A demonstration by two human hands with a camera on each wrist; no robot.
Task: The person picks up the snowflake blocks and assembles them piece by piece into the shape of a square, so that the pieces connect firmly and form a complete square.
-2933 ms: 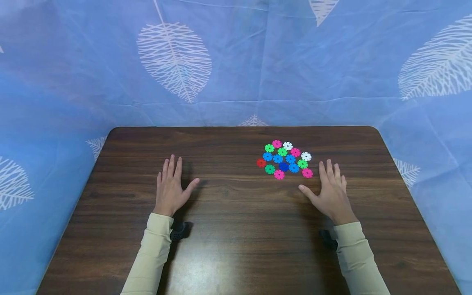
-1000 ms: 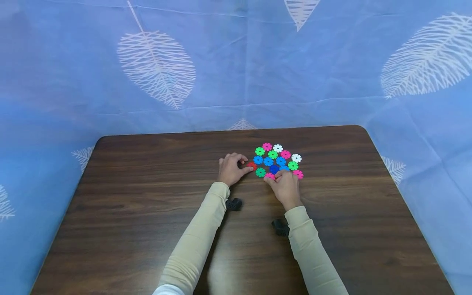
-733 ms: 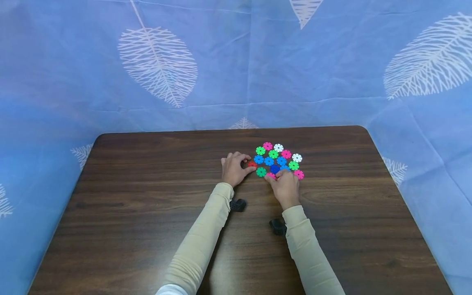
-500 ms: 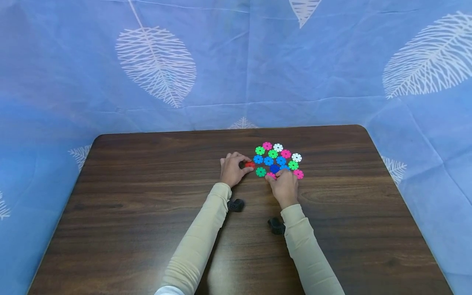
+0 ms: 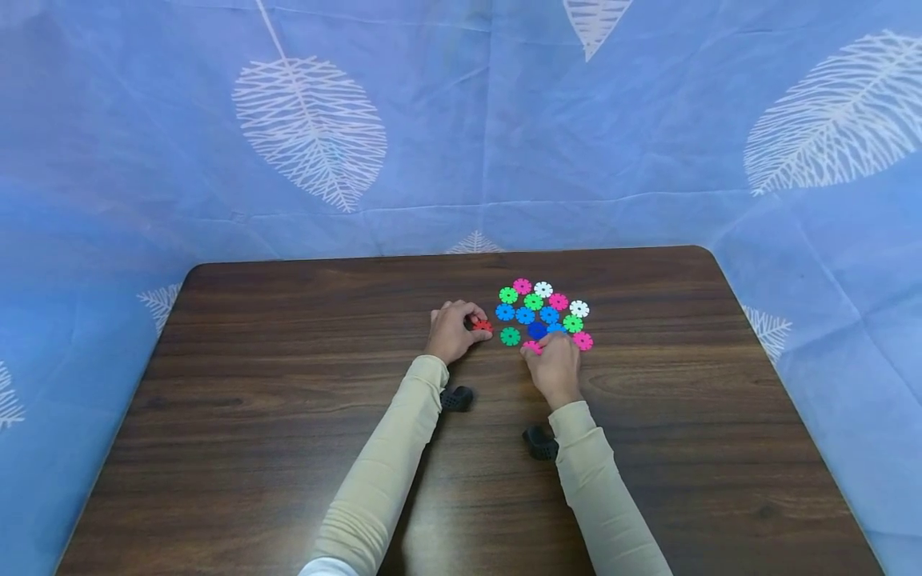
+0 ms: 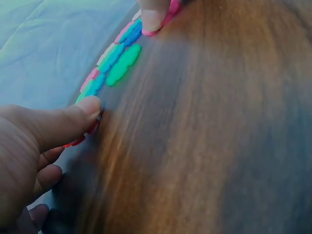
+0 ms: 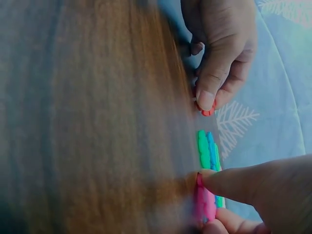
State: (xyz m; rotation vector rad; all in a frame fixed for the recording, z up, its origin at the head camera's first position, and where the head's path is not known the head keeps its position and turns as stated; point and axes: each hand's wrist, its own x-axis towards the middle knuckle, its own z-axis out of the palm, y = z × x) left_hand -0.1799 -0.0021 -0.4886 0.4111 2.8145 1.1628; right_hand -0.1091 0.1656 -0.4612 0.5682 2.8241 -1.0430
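Note:
Between the thumb and fingers of my left hand [image 5: 452, 332] is a red notched plastic disc [image 5: 482, 326], at the left of a cluster of similar discs. In the right wrist view that red disc shows at the left thumb's tip. My right hand [image 5: 556, 368] pinches a pink notched disc [image 7: 208, 202] at the cluster's front edge; in the head view the fingers partly cover it. A green disc [image 5: 510, 336] lies flat between the two hands. Right behind my right fingers are a dark blue disc [image 5: 536, 330] and a partly hidden light blue one [image 5: 555, 328].
More flat discs in blue, green, pink and white, such as a white disc [image 5: 579, 309], spread toward the back of the dark wooden table [image 5: 288, 384]. A blue cloth [image 5: 432, 120] with white leaf prints hangs behind and beside it.
From lying spread apart, both hands have come to the cluster and pinched discs. The left hand has drawn the red disc leftward, away from the others; the pink one has shifted slightly right.

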